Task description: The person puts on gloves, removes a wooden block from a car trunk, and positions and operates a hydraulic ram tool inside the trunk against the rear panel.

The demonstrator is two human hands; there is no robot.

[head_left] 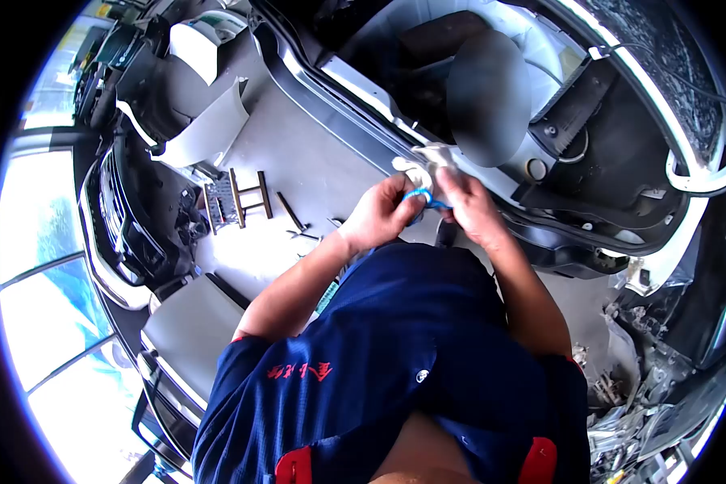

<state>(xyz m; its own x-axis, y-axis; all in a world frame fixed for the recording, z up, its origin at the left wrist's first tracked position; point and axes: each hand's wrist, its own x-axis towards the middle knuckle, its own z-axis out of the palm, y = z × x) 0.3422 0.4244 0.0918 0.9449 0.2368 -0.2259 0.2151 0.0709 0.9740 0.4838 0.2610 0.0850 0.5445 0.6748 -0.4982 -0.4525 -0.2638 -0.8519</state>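
Note:
In the head view both my hands are close together in front of my body, over the sill of a car. My left hand (377, 214) is closed, its thumb and fingers pinching the blue edge of a crumpled white cloth glove (418, 171). My right hand (469, 208) is also closed on the glove from the other side. White fabric sticks out beyond my fingers, slightly blurred. Whether this is one glove or two, I cannot tell. The car's open body (355, 121) lies just ahead of my hands.
A small wooden stool (250, 198) and several tools lie on the floor at left. Beyond stand a white body panel (210, 129) and a car bumper (121, 218). A grey panel (194, 327) is at lower left. Scrap parts (637, 363) pile up at right. A roll of tape (536, 168) lies inside the car.

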